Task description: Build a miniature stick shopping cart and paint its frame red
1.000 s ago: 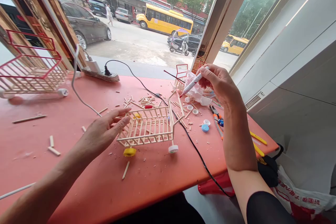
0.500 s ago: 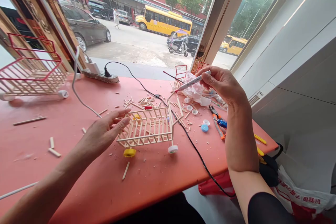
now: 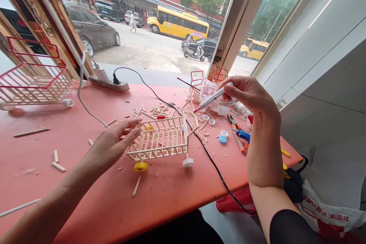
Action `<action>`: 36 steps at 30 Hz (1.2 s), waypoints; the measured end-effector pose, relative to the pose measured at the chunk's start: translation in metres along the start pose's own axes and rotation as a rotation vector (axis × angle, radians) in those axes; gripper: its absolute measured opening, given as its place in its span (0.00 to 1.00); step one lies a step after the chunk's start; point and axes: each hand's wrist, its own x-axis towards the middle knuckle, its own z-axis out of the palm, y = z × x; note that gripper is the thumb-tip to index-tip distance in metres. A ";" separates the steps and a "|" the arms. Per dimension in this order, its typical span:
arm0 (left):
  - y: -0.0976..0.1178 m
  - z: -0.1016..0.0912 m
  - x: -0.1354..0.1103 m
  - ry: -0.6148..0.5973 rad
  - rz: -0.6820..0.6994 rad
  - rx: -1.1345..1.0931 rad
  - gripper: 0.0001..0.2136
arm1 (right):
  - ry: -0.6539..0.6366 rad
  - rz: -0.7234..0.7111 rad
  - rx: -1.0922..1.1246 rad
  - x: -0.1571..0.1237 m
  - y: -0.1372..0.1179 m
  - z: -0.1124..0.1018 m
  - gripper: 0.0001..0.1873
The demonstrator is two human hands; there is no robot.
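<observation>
A small shopping cart (image 3: 160,152) made of thin wooden sticks stands on the pink table. Its bottle-cap wheels include a yellow cap (image 3: 140,166) and a white cap (image 3: 188,162). My left hand (image 3: 122,137) grips the cart's left end between thumb and fingers. In my right hand (image 3: 243,93) is a white paint marker (image 3: 212,99), pinched and slanting down to the left. Its red tip touches the cart's raised handle frame on the right side. One stick of that frame shows red; the others are bare wood.
A finished-looking cart with red rails (image 3: 34,80) stands at the left. Cut sticks (image 3: 158,111) litter the table's middle. A black cable (image 3: 211,160) runs beneath the handle. Pliers (image 3: 235,129), a blue cap (image 3: 222,139) and a crumpled plastic bag (image 3: 210,93) lie to the right.
The marker tip has slid down and right along the handle stick, leaving it red. My right hand has shifted slightly right and down. My left hand and the cart stay nearly still.
</observation>
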 end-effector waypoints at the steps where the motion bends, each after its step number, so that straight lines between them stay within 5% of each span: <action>1: 0.000 0.000 0.000 0.001 0.001 -0.004 0.50 | 0.032 -0.004 -0.005 0.001 0.001 0.001 0.28; 6: -0.003 0.001 0.001 -0.008 0.003 -0.001 0.48 | 0.118 -0.016 -0.018 0.008 0.007 0.006 0.27; 21: -0.005 0.000 0.001 -0.030 -0.010 -0.001 0.48 | -0.045 -0.051 -0.029 -0.009 -0.012 -0.001 0.24; 29: 0.000 0.000 0.001 -0.019 -0.014 0.006 0.48 | 0.067 -0.048 -0.104 -0.002 -0.011 0.006 0.29; 36: -0.005 0.000 0.003 -0.019 -0.006 0.011 0.48 | 0.129 -0.009 0.039 0.001 0.003 0.003 0.26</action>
